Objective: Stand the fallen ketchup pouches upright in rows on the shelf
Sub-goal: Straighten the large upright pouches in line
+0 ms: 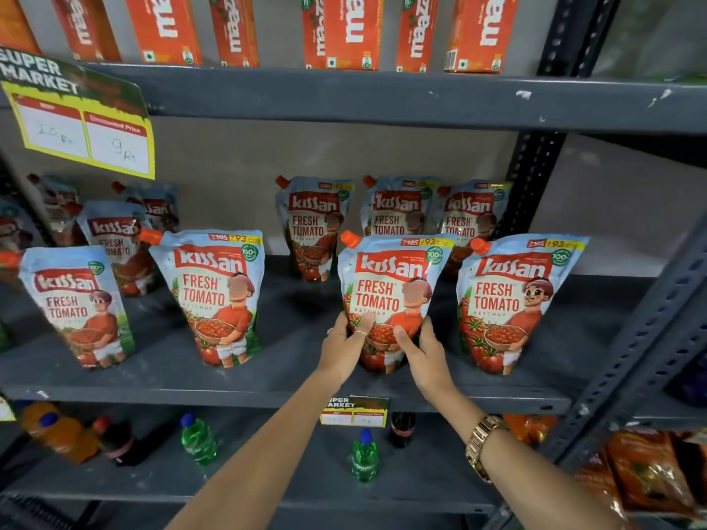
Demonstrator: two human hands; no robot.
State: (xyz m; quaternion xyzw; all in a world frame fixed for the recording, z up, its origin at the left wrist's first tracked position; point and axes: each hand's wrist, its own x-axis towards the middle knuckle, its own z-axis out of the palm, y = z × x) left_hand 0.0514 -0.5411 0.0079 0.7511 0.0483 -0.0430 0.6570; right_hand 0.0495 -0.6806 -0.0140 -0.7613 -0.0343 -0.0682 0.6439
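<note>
The head view looks down past two bare forearms, the right one wearing a gold watch (pixel 483 443), to both hands clasping the lower part of one ketchup pouch (pixel 390 288) near the front of the grey shelf (pixel 267 395). The left hand (pixel 344 348) cups its left edge with the thumb laid across the front; the right hand (pixel 422 353) mirrors it on the right edge, fingers curled round the side and partly hidden behind. The pouch stands upright, cap at top left, in the front row between two other standing pouches. The risk, as I judge it, lies in the letting go: the soft base may not sit flat, and a squeeze low down can bulge the bag so it slumps forward off the edge or sideways into the neighbour on the right (pixel 512 300), which stands close. Farther back, three more pouches (pixel 398 212) stand against the wall, and a backward push could knock one over.
</note>
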